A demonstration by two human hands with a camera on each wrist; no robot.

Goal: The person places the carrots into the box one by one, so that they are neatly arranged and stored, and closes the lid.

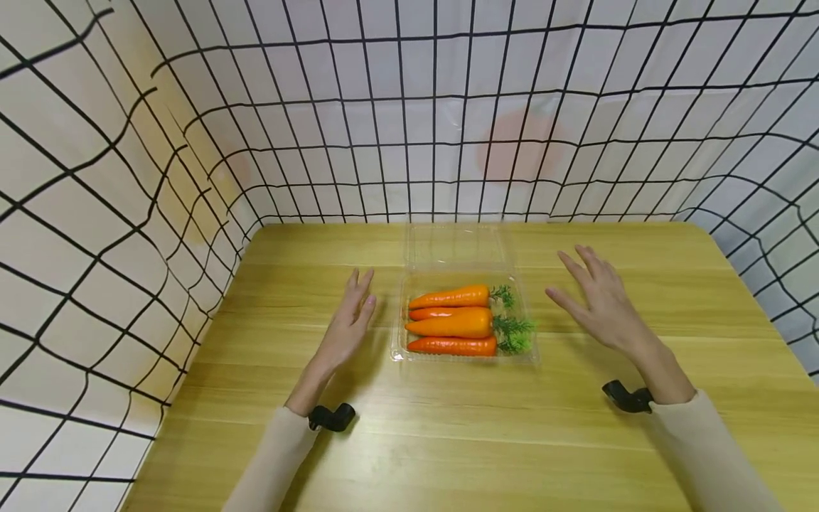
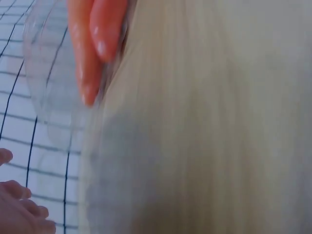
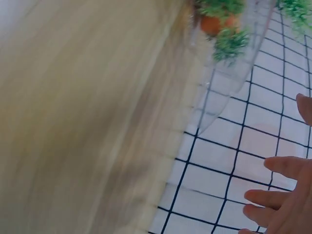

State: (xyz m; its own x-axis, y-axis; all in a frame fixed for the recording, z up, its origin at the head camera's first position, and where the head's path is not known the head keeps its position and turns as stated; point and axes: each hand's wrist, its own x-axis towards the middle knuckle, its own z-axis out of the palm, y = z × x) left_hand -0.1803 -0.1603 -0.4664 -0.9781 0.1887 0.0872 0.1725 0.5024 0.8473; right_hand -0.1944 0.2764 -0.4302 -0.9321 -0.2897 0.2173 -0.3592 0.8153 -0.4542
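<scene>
Several orange carrots [image 1: 451, 323] with green leafy tops lie side by side in a clear plastic clamshell box [image 1: 399, 353], tops to the right. Its transparent lid [image 1: 457, 245] is folded back, away from me. To the left of the box my left hand [image 1: 348, 320] hovers with fingers extended, touching nothing. On the other side, my right hand [image 1: 601, 302] is held with fingers spread, apart from the box. In the left wrist view the carrot tips [image 2: 87, 83] show near the top; in the right wrist view, the leafy tops [image 3: 229, 44] do.
A wooden table [image 1: 448, 441] carries the box. White cloth with a black grid pattern [image 1: 441, 121] rises behind it and along both sides. Each wrist wears a small black camera mount [image 1: 333, 417].
</scene>
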